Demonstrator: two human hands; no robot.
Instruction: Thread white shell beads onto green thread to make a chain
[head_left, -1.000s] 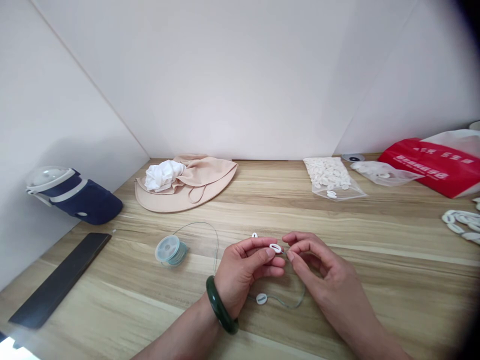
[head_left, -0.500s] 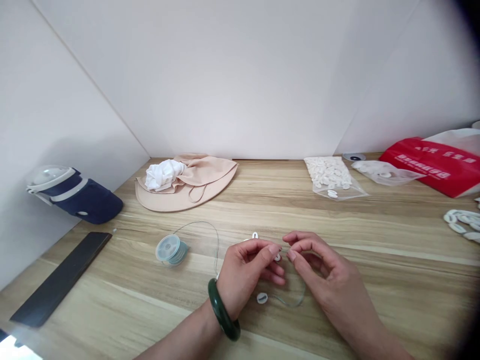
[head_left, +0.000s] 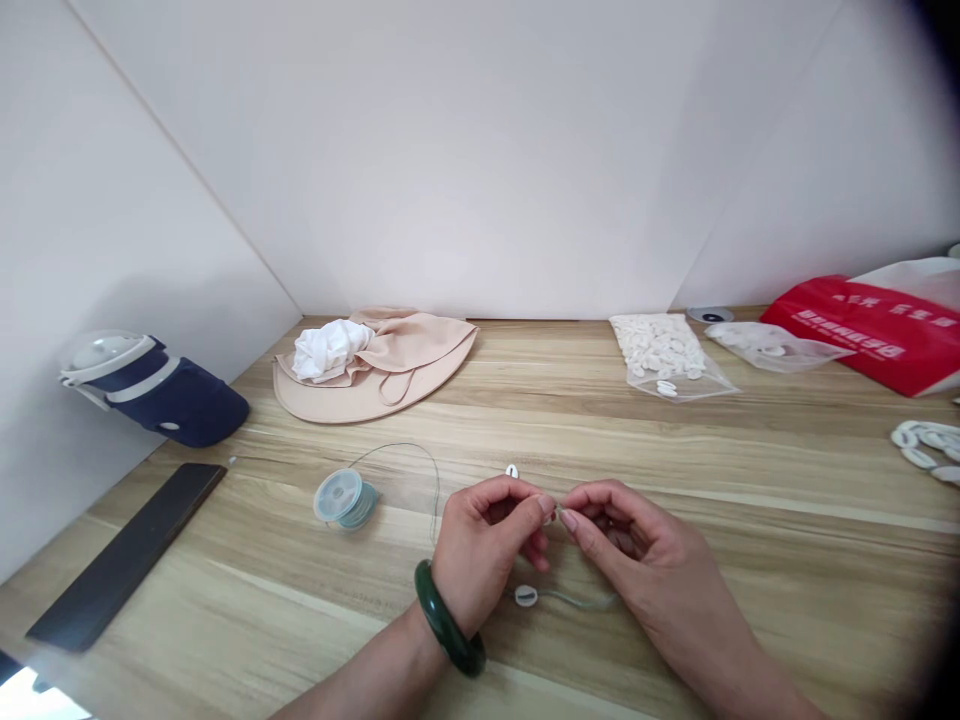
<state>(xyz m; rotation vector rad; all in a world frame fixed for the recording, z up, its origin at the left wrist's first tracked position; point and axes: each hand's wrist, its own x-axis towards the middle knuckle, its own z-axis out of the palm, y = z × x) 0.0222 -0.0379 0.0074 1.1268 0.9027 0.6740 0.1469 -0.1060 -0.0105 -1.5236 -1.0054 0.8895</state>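
Between left grip (head_left: 480, 540), right grip (head_left: 637, 535), cowrie bead (head_left: 550, 518)

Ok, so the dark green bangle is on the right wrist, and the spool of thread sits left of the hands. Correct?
Not quite: the head view shows the dark green bangle on the left wrist, behind the left hand, not on the right hand. The spool of thread does sit left of the hands.
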